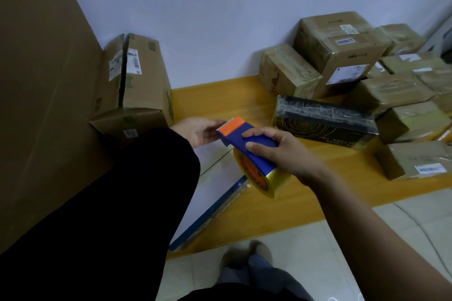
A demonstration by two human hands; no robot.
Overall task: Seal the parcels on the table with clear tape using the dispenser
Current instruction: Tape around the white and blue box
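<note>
R hand (281,151) fingers wrapped round blue dispenser (247,144) w/ clear tape roll (265,179), held above tabletop (305,200) edge. L hand (200,131) fingers loosely straight, touching its orange end. Parcels (342,56) stacked at right, all shut, contents unseen; labels too blurry to read.
</note>
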